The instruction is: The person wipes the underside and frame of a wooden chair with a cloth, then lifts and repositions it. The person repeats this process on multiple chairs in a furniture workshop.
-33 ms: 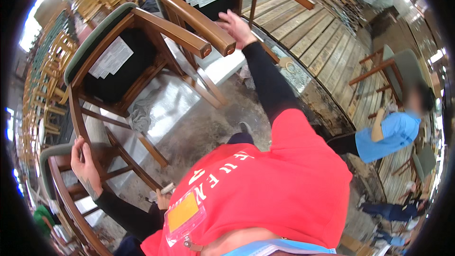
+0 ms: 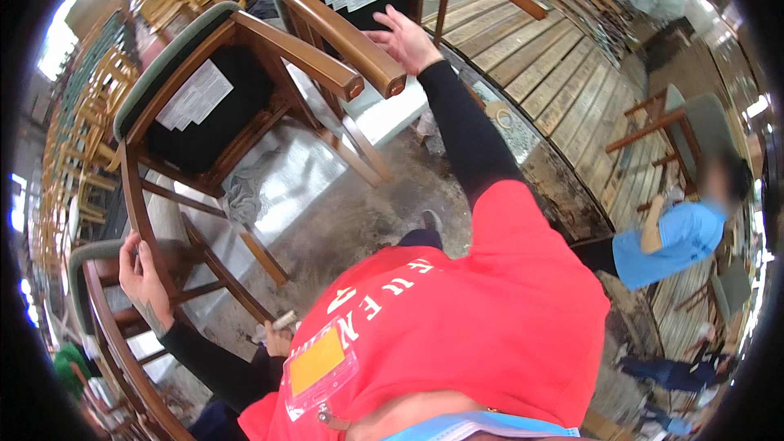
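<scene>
Two upturned wooden chairs with green-grey upholstery and black undersides lie side by side on a shiny pale surface. My right hand (image 2: pixel 408 42) has its fingers spread beside the armrest-like wooden bar of the farther chair (image 2: pixel 343 28). Whether it touches the bar I cannot tell. Fingers up and stretched, my left hand (image 2: pixel 145 279) rests against the wooden post of the nearer chair (image 2: pixel 208 106). Below it stands another chair (image 2: pixel 102 294). Another person's hand (image 2: pixel 278 341), close to my shirt, holds a small whitish object.
A slatted wooden platform (image 2: pixel 547 65) runs along the right, with more chairs (image 2: pixel 678 126) on it. A person in a blue shirt (image 2: pixel 665 241) stands there. Stacked pale wooden chairs (image 2: pixel 102 114) fill the far left. A grey rag (image 2: pixel 243 196) lies under the nearer chair.
The view has shifted slightly. My right hand has moved a little up and to the left; my left hand stays at the post.
</scene>
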Tool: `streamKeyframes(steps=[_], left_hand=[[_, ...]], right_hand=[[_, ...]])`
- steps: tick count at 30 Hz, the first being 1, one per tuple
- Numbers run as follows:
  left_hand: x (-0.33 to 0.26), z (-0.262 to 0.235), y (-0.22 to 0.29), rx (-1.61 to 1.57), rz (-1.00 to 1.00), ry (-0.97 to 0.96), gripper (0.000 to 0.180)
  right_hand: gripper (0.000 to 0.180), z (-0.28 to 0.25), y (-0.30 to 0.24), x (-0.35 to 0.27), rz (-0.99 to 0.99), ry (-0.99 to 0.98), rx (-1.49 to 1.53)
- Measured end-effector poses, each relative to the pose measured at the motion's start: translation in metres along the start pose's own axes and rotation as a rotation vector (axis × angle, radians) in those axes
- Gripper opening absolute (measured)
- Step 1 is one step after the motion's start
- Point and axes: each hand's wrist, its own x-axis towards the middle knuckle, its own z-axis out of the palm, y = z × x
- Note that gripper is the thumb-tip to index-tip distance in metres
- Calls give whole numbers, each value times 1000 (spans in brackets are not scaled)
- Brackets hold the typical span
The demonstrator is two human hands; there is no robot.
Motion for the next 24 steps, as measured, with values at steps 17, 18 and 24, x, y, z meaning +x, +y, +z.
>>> streamKeyframes(steps=[17,18,24], left_hand=[[-154,289,220,9,96,401,20],[-159,315,220,-66,88,342,18],[-75,502,189,-846,-551,101,19]], right_hand=[[86,-5,-67,50,412,-590,-333],[82,-22,-85,46,423,-644,-383],[77,-174,-186,35,511,-705,-630]])
